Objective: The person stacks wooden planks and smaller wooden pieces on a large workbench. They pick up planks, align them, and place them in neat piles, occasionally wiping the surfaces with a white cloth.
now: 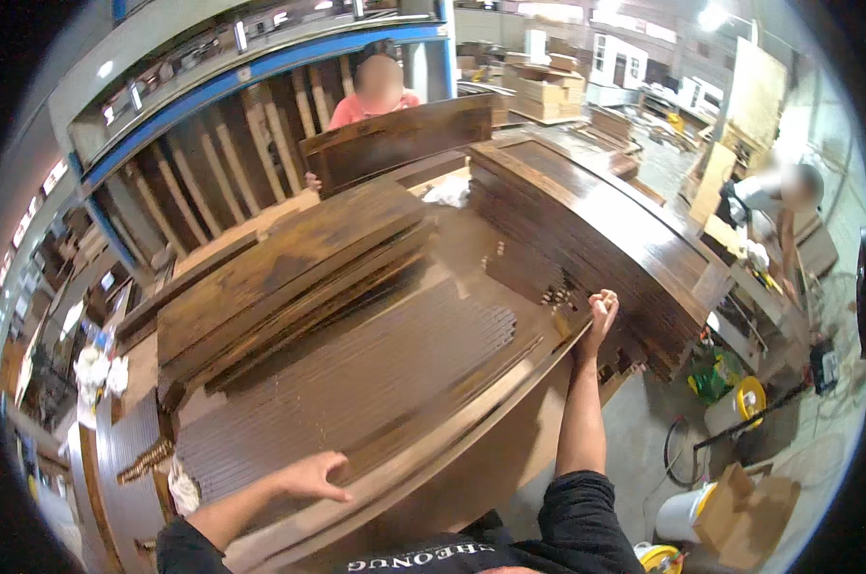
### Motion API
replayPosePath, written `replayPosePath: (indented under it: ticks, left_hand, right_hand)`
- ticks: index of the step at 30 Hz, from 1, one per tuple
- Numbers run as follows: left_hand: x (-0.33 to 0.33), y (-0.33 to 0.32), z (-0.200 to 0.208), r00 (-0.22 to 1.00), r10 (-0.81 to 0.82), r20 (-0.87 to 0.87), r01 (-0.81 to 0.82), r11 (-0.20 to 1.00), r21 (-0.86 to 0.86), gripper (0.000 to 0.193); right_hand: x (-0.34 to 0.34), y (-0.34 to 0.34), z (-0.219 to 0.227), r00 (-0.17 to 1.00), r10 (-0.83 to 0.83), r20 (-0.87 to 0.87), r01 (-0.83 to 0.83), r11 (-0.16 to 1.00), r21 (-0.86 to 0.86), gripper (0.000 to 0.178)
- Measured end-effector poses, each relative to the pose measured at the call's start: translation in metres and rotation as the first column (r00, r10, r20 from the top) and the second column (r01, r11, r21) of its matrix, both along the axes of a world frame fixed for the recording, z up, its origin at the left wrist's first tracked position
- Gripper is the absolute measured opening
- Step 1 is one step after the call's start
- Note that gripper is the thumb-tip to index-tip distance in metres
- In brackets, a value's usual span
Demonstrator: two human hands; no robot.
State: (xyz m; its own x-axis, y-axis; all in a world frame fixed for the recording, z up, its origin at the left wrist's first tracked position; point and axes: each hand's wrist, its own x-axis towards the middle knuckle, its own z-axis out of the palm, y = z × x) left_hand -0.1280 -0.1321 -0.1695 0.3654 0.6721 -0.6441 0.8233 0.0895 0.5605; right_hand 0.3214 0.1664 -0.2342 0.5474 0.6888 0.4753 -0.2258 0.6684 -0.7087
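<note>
Two hands: both are on one long dark-stained wooden panel [375, 383] that lies flat across the worktop [509, 459].
Panel position: it sits on the near part of the worktop, right in front of the person, under a loose stack of dark boards [289, 273].
Panel long axis: it runs from the near left up to the far right, its near edge a pale curved strip between the two hands.
Left hand [308, 475]: it rests palm down on the near left part of the panel, fingers [335, 461] spread and slightly bent, flat on the wood and not closed round anything.
Right hand [601, 311]: the arm reaches out straight to the far right end of the panel; the fingers [605, 300] are curled in tight, a near fist, at the panel's edge. Whether they pinch the edge or only press on it I cannot tell.
Boards on top: the loose stack lies roughly along the same slant as the panel.
Right of the worktop: a tall stack of dark slats [586, 230], close beside the right hand.
Far side: a person in a pink top [380, 100] holds up another dark panel [404, 139].
Floor, lower right: a white bucket [683, 512] and a cardboard box [748, 512].
</note>
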Motion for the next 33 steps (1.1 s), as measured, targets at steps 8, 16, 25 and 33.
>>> replayPosePath:
  ticks: [8, 16, 25, 33]
  left_hand:
    - [0.017, -0.006, 0.123, 0.936, 0.284, -0.209, -0.035, 0.665, 0.746, 0.08]
    - [0.032, -0.003, 0.166, 0.856, 0.335, -0.394, 0.344, 0.201, 0.917, 0.072]
    - [0.062, 0.054, 0.172, 0.834, 0.294, -0.467, 0.45, 0.129, 0.884, 0.081]
    - [0.088, 0.077, 0.166, 0.831, 0.275, -0.484, 0.456, 0.163, 0.875, 0.086]
  right_hand:
    - [-0.011, 0.023, 0.01, 0.995, -0.065, 0.075, 0.062, 0.997, 0.045, 0.025]
    - [-0.006, 0.017, 0.046, 0.92, 0.132, 0.369, -0.042, 0.97, -0.24, 0.048]
    - [-0.002, 0.004, 0.049, 0.939, 0.287, 0.19, -0.221, 0.926, -0.308, 0.054]
    - [0.005, 0.006, 0.041, 0.883, 0.342, 0.322, -0.217, 0.905, -0.367, 0.067]
